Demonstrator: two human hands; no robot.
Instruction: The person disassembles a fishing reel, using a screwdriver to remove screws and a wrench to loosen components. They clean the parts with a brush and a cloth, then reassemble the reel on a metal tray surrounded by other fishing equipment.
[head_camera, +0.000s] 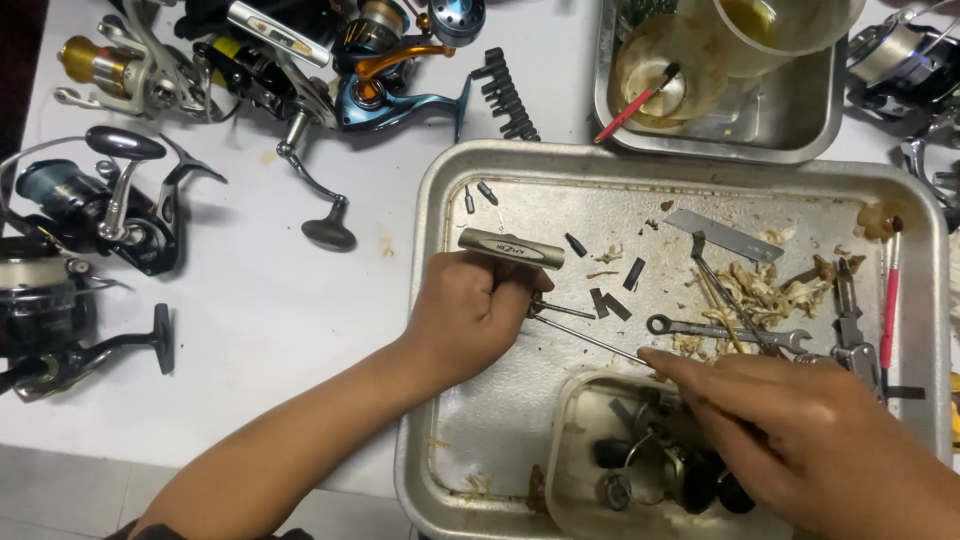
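The left hand (470, 315) is closed in a fist around a T-handle driver (511, 248) — its grey crossbar lies just above the knuckles, over the bare floor of the big metal tray (520, 400). The right hand (800, 440) reaches in from the lower right, its fingertips (655, 356) pinched on the far end of a thin metal rod (590, 338) that runs back toward the left fist, just above a clear plastic tub (580, 450) holding dark reel parts. A combination wrench (725, 330) lies just beyond the right hand among greasy scraps, and fishing reels (90, 215) sit on the white table (260, 300) to the left — well apart from both hands.
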